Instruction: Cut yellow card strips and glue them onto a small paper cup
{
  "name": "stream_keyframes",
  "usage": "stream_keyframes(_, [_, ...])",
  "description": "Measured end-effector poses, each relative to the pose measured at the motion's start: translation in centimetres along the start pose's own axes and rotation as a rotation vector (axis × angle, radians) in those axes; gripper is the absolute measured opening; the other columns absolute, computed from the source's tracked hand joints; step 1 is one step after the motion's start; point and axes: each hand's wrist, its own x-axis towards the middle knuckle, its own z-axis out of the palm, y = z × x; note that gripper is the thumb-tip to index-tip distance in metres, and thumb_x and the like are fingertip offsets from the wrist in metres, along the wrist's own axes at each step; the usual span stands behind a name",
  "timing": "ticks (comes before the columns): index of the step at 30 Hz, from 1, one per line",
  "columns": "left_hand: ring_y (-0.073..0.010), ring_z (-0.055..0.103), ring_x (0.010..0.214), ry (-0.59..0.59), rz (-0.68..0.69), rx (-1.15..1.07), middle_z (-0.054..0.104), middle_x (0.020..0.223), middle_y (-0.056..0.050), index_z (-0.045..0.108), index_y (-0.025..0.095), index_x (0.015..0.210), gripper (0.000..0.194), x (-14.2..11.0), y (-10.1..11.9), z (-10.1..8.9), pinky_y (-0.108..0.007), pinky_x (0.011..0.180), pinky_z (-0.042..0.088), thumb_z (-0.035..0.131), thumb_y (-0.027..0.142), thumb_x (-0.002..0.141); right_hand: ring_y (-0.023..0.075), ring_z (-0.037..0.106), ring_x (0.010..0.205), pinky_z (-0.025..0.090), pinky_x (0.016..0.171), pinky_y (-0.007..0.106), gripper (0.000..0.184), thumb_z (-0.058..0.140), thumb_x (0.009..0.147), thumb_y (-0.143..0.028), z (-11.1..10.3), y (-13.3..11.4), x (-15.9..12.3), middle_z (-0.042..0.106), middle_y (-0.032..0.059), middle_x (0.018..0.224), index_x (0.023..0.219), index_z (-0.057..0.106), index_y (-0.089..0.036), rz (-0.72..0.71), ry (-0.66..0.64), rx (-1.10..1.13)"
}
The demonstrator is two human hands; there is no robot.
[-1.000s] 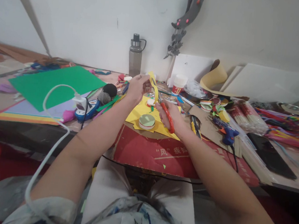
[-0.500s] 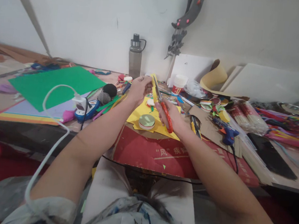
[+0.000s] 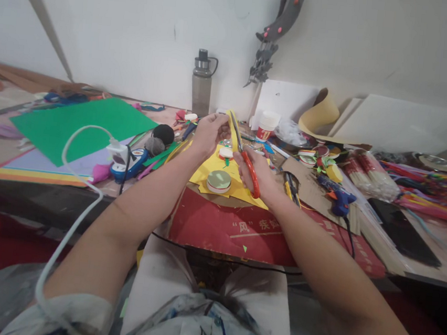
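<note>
My left hand [image 3: 208,133] pinches a narrow yellow paper strip [image 3: 234,130] and holds it up over the table. My right hand [image 3: 257,177] grips red-handled scissors [image 3: 251,174], whose blades reach up along the strip. Below both hands lies a yellow paper sheet [image 3: 241,189] with a roll of tape [image 3: 219,181] and a small round white-and-red piece [image 3: 225,152] on it. The sheet rests on a red printed cardboard [image 3: 241,227].
A green sheet [image 3: 81,122] and stacked coloured paper lie at left beside a white plug and cable [image 3: 116,149]. A grey bottle [image 3: 202,86] stands by the wall. At right are a blue glue gun [image 3: 337,197], sticks, a white cup [image 3: 267,125] and a black phone [image 3: 403,232].
The scissors have risen from the table to the yellow strip, blades now running up along it. My left hand has kept holding the strip in almost the same place.
</note>
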Motion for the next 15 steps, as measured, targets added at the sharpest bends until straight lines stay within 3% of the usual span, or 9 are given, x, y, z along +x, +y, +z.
stream_keyframes(15, [-0.0087, 0.057, 0.056, 0.028, -0.048, 0.057, 0.062, 0.067, 0.001, 0.058, 0.018, 0.076, 0.026, -0.57, 0.87, 0.15, -0.022, 0.060, 0.049, 0.079, 0.031, 0.085, 0.0157, 0.049, 0.052, 0.035, 0.045, 0.026, 0.044, 0.062, 0.087, -0.068, 0.17, 0.27, 0.04, 0.052, -0.0011, 0.062, 0.077, 0.049, -0.027, 0.017, 0.001, 0.052])
